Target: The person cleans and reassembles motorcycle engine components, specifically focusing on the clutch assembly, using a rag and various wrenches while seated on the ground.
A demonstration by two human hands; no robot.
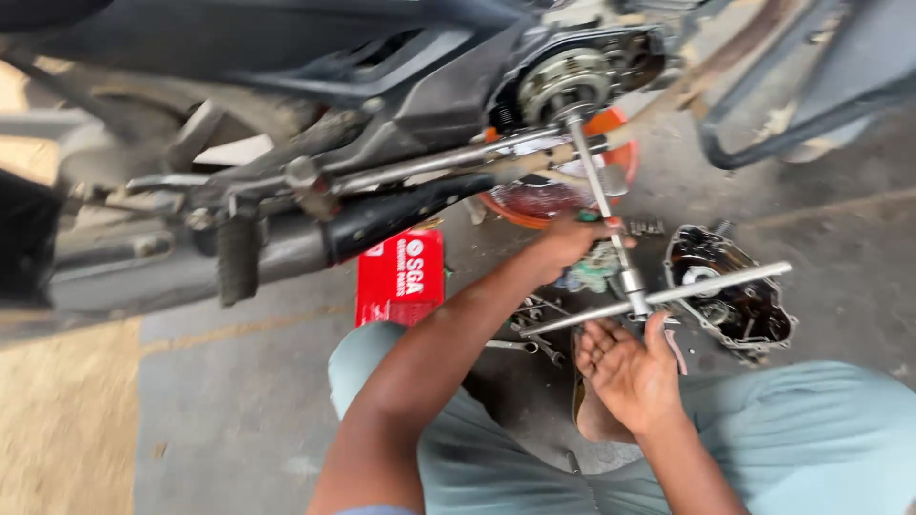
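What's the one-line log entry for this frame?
left hand: gripping T-wrench shaft | right hand: open palm under crossbar | socket end: on clutch hub

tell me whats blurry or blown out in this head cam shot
Head view: the motorcycle frame along the top and left is smeared by motion blur; the left hand, the right hand and the T-handle wrench are sharper; daylight is soft, without harsh glare; the floor at far left looks washed out.

Long steel T-handle wrench (611,229), socket end on engine clutch hub (565,84), crossbar low, tilted
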